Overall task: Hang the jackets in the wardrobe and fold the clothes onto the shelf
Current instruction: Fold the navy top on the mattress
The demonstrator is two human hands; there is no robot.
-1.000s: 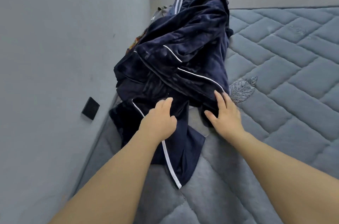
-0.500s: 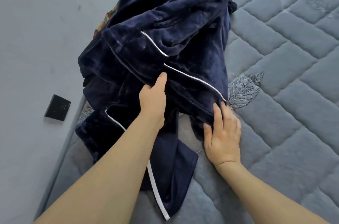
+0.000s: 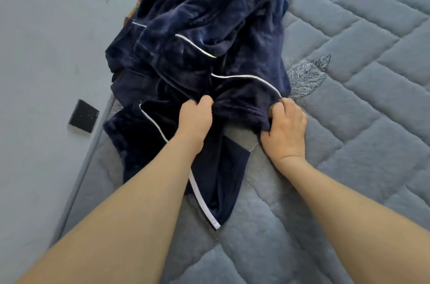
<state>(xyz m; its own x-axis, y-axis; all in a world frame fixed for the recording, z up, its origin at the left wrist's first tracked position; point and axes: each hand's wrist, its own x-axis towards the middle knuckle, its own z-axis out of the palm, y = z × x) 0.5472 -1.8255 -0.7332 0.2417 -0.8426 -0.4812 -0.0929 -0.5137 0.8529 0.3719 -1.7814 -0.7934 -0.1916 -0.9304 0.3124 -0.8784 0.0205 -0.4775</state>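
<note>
A heap of dark navy velvet clothes with white piping [image 3: 209, 34] lies on the grey quilted mattress [image 3: 363, 102], against the wall. My left hand [image 3: 194, 120] grips a bunch of the navy fabric near the heap's lower edge. A little to the right, my right hand [image 3: 285, 126] has its fingers curled round the piped hem of the same garment. A thinner navy piece with a white stripe [image 3: 221, 181] spreads out below my hands. A bit of patterned cloth [image 3: 133, 12] peeks out at the heap's left side, mostly hidden.
A grey wall [image 3: 46, 51] runs along the mattress's left edge, with a small black square plate [image 3: 83, 116] on it. An embroidered leaf [image 3: 307, 76] marks the mattress just right of the heap. Bare quilted surface stretches to the right and toward me.
Both hands went from lying flat on the fabric to gripping it: the left came down from the fold, the right curled round the hem. The view moved closer to the heap.
</note>
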